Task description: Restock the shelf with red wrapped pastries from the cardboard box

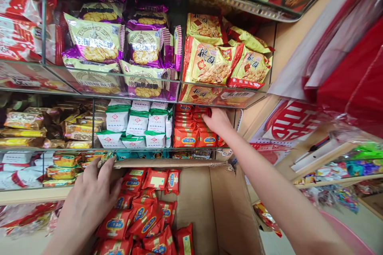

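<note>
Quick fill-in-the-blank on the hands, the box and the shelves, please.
The left hand rests on the rim of the ____ box.
The right hand reaches the orange packets beside the white packs with ____ tops.
The red packets in the box carry ____ oval labels.
The purple biscuit bags lie one level ____ the right hand.
Missing: cardboard; green; blue; above.
</note>
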Tool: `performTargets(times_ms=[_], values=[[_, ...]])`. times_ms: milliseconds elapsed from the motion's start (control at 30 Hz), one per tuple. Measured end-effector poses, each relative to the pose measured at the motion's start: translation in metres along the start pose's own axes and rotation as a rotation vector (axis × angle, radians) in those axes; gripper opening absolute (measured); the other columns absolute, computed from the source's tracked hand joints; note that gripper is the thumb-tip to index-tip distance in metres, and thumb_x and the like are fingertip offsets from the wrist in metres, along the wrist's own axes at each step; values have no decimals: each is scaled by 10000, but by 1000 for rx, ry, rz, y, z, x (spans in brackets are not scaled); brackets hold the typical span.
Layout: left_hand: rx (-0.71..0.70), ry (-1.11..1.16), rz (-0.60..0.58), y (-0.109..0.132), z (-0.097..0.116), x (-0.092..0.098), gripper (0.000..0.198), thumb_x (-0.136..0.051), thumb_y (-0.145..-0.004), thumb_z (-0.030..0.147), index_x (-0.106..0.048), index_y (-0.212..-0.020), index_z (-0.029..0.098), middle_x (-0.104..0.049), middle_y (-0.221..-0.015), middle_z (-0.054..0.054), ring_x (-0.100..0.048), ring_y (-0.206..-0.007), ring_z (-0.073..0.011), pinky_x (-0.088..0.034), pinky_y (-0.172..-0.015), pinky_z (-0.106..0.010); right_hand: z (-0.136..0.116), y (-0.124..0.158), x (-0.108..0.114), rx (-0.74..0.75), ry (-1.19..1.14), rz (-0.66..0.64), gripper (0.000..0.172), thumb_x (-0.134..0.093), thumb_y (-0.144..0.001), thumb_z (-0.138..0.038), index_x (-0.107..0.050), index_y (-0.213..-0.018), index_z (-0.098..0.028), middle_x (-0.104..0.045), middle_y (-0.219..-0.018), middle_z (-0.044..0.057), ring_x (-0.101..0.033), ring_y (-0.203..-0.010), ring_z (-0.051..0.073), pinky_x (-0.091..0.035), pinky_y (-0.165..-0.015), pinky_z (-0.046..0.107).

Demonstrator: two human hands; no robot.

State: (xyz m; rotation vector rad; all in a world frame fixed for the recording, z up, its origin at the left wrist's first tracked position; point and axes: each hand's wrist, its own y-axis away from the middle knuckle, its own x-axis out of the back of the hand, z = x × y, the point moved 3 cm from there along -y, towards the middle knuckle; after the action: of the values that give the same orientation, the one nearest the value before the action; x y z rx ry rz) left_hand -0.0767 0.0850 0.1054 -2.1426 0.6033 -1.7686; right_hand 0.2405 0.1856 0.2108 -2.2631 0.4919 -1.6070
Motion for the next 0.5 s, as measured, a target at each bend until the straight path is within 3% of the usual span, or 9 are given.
performTargets(times_ms=[67, 100, 133, 167, 200, 267, 367, 433, 500], values=[[12, -7, 4, 0, 0, 0, 505, -400, -813, 392, -417, -1229, 106, -450, -1196, -219, -569, -931, -311, -449, -833, -404, -17, 49, 11, 135, -120, 54, 244, -420, -851, -268, -595, -1000, -187, -617, -991, 103, -545, -953, 239, -397, -886, 387], [17, -11, 2, 0, 0, -1, 503, -403, -811, 391, -413, -1230, 112, -453, -1196, -214, -574, -926, -307, -451, -831, -403, -26, 77, 11, 222, -195, 5, 249, -373, -875, -263, -601, -955, -199, -620, -943, 89, -548, -911, 214, -408, -860, 359], [18, -11, -3, 0, 0, -1, 504, -404, -811, 389, -406, -1234, 115, -457, -1193, -212, -576, -925, -307, -454, -825, -405, -34, 107, 7, 323, -260, -93, 260, -347, -885, -247, -602, -912, -200, -620, -896, 80, -548, -875, 198, -417, -836, 332], [17, -5, -6, 0, -1, -1, 509, -402, -811, 389, -395, -1240, 115, -461, -1191, -214, -575, -933, -313, -457, -817, -411, -41, 138, -3, 453, -295, -275, 240, -368, -874, -235, -605, -892, -203, -618, -866, 71, -547, -852, 190, -421, -825, 315], [13, 4, -8, 0, -1, 0, 517, -400, -811, 389, -383, -1249, 116, -463, -1191, -217, -571, -945, -321, -460, -809, -420, -44, 166, -16, 497, -297, -413, 223, -387, -857, -207, -608, -890, -207, -620, -871, 69, -546, -864, 194, -413, -844, 317], [-1, 23, -9, 0, -1, 0, 530, -388, -812, 392, -368, -1261, 111, -463, -1191, -229, -560, -965, -339, -461, -796, -439, -39, 211, -46, 428, -277, -665, 243, -457, -812, -192, -584, -1019, -178, -596, -1039, 95, -537, -975, 213, -413, -879, 306], [-14, 28, -23, 1, -1, 1, 540, -364, -818, 397, -376, -1259, 86, -454, -1189, -248, -564, -951, -347, -454, -797, -438, -20, 251, -87, 213, -187, -973, 572, -585, -673, -130, -470, -1232, -98, -392, -1342, 181, -430, -1193, 287, -381, -962, 317], [-11, 36, -32, 2, -1, 1, 548, -366, -814, 403, -376, -1262, 88, -456, -1189, -240, -568, -951, -337, -449, -810, -426, -10, 264, -101, 127, -169, -1068, 664, -593, -611, -74, -453, -1260, -102, -370, -1362, 186, -458, -1178, 298, -395, -956, 322], [0, 53, -32, 3, -1, 1, 557, -379, -804, 407, -365, -1275, 111, -457, -1202, -222, -567, -969, -327, -447, -821, -420, -6, 270, -106, 72, -199, -1095, 636, -590, -592, -60, -501, -1219, -115, -441, -1308, 171, -534, -1099, 275, -429, -920, 303]])
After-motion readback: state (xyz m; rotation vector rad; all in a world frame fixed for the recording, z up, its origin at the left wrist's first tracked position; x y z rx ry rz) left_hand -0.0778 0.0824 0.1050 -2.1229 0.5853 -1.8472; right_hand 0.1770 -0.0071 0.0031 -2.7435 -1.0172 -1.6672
